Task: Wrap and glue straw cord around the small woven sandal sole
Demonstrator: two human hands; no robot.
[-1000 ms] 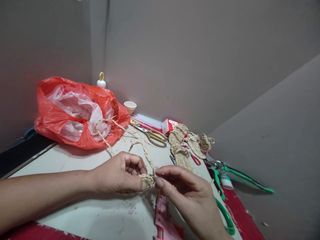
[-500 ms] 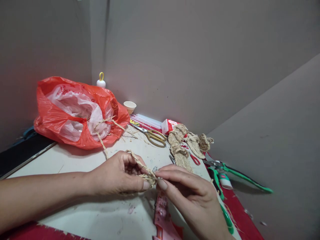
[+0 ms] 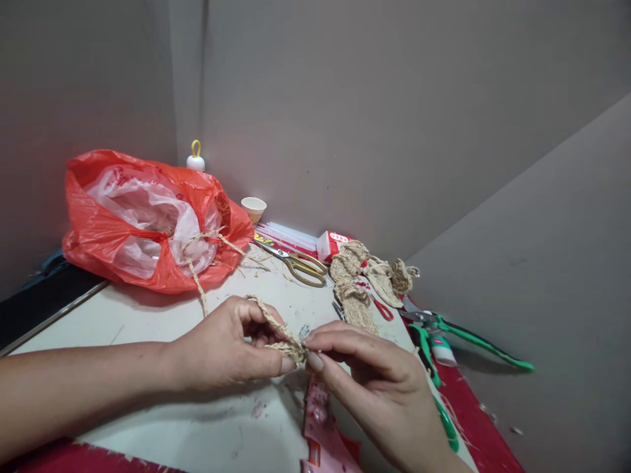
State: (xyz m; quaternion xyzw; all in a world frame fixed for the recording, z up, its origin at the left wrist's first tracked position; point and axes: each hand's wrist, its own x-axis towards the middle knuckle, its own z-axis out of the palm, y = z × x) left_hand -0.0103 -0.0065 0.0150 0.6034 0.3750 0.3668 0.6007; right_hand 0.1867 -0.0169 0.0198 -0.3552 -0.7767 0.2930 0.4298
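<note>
My left hand (image 3: 236, 341) is closed on a coiled braided straw cord (image 3: 276, 323), its thumb pressed along the near side. From that coil the braid runs behind the hand and back to the red plastic bag (image 3: 118, 246). My right hand (image 3: 374, 381) pinches the coil's right edge between thumb and forefinger; the exact spot is hidden by the fingertips. Below my right hand lies a pink glue gun (image 3: 319, 420), partly covered by it.
Gold-handled scissors (image 3: 300, 268) lie beyond my hands. Woven straw pieces (image 3: 352, 299) sit near a red-and-white box (image 3: 328, 246). Green-handled shears (image 3: 473, 338) rest at the right edge by a small bottle (image 3: 442, 351). A paper cup (image 3: 254, 209) stands against the grey wall.
The view has shifted slightly. Both hands keep the same grip on the braided cord, with only a tiny movement of the right fingertips.
</note>
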